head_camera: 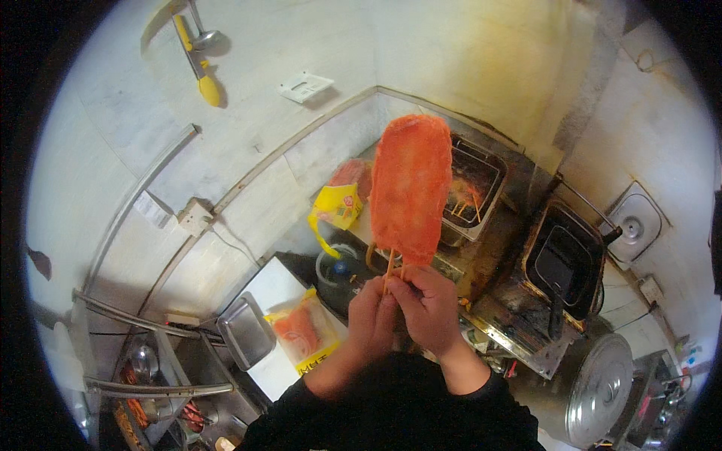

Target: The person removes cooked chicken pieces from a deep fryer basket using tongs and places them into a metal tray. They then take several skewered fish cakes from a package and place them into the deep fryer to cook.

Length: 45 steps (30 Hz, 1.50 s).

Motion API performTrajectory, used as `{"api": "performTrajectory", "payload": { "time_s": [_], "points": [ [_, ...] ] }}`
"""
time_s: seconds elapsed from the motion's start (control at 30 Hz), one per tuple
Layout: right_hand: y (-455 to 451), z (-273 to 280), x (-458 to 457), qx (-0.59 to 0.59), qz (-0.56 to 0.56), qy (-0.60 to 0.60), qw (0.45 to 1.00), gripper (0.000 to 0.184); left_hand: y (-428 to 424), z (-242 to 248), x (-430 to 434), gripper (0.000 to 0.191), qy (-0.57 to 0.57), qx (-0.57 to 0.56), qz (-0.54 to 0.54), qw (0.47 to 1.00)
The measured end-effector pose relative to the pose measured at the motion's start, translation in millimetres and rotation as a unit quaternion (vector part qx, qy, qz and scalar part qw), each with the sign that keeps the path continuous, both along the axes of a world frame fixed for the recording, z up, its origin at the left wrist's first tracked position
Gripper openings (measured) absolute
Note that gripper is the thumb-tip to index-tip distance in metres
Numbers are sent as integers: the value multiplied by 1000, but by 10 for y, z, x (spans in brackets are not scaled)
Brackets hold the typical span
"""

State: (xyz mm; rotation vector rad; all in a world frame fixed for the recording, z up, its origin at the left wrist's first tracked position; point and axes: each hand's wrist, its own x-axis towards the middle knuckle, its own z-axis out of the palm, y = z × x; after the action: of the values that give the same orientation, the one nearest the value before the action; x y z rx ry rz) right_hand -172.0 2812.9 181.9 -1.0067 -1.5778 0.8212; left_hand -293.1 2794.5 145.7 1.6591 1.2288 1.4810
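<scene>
Both my hands meet at the picture's middle and hold thin wooden skewers (pixel 390 265). My left hand (pixel 371 315) and my right hand (pixel 427 301) pinch the sticks side by side. Above them stands a large, flat, orange-red coated food slab (pixel 412 186) on those sticks. Behind it, a rectangular metal fryer basin (pixel 476 225) holds orange food with several skewers (pixel 463 197). An opened yellow and clear bag (pixel 338 204) with reddish pieces lies left of the slab. Another yellow-edged bag (pixel 304 330) with orange-red contents lies on a white surface beside my left forearm.
An empty steel tray (pixel 246 332) lies at the left. A second, dark fryer basin (pixel 564 262) stands at the right, near a large round metal lid (pixel 601 389). A tub (pixel 338 270) stands beyond my left hand. Tongs (pixel 197 67) and a ladle (pixel 207 39) hang on the wall.
</scene>
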Motion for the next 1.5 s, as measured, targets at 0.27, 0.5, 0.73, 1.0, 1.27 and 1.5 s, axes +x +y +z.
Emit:
{"api": "performTrajectory", "payload": {
  "time_s": [0.27,0.5,0.73,1.0,1.27,1.5],
  "points": [
    [14,-161,35,17,-116,-47,992,12,240,60,-36,18,177,87,-23,980],
    [6,-315,71,-98,-55,253,961,20,479,-156,275,34,-44,41,-173,983],
    [1,-271,407,55,-339,-127,931,12,621,-298,620,28,-40,87,-242,965],
    [-116,-353,532,-9,-441,-200,875,13,586,-365,797,23,-147,-64,-355,921],
    [-207,-276,799,-47,-479,-181,858,21,529,-156,789,45,-289,-153,-431,841],
    [-333,-185,1193,-2,-538,-175,825,20,481,73,839,44,-446,-278,-498,690]
  ]
}}
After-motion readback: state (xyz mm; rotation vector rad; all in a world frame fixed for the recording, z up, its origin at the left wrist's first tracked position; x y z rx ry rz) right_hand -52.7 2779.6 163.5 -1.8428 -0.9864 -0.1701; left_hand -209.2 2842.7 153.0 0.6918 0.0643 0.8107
